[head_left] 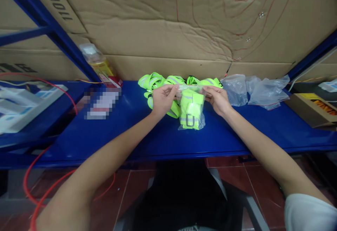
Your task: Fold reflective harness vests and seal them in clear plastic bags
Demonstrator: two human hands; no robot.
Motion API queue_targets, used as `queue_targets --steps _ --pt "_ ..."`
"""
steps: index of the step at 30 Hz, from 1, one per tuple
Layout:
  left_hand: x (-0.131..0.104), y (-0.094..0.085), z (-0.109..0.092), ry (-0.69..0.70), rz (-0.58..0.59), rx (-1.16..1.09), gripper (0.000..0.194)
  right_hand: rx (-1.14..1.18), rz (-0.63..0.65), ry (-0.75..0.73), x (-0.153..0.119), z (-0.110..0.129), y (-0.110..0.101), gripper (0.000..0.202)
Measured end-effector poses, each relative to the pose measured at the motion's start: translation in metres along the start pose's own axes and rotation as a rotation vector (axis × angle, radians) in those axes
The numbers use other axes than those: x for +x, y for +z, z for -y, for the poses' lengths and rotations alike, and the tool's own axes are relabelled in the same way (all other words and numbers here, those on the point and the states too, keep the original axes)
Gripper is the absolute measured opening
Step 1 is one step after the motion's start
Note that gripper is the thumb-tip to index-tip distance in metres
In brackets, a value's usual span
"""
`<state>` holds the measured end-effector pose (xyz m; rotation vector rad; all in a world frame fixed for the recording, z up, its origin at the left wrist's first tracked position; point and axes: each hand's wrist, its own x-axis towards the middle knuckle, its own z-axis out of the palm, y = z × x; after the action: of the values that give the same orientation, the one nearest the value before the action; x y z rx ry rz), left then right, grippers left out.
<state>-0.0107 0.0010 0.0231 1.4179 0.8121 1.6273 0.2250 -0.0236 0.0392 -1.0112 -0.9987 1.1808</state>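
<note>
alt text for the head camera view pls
Two bare hands, left and right, hold the top corners of a clear bag with a folded neon-yellow reflective strap inside, above a blue table; more straps lie behind.

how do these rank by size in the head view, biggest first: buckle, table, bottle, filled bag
1. table
2. filled bag and bottle, too alike to rank
3. buckle, clearly smallest
</note>
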Motion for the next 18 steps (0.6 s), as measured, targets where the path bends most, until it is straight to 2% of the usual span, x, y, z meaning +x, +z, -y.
queue_targets --steps 5,10,15,18 --pt "-0.0028 0.0023 -0.0018 0.015 0.02 0.006 0.048 0.006 0.028 0.093 0.0006 -0.002 -0.0011 0.043" --pt "-0.0025 -0.0005 -0.0034 -0.007 0.018 0.002 0.047 -0.027 0.027 -0.001 -0.0025 -0.0014 0.001 0.044" --pt "-0.0014 -0.0025 -0.0046 -0.097 0.061 -0.035 0.047 -0.039 0.009 -0.111 -0.0063 0.0013 0.006 0.044" --pt "-0.003 -0.0002 -0.005 -0.057 0.074 -0.044 0.044 -0.037 0.004 -0.098 -0.0075 0.0042 0.0072 0.041"
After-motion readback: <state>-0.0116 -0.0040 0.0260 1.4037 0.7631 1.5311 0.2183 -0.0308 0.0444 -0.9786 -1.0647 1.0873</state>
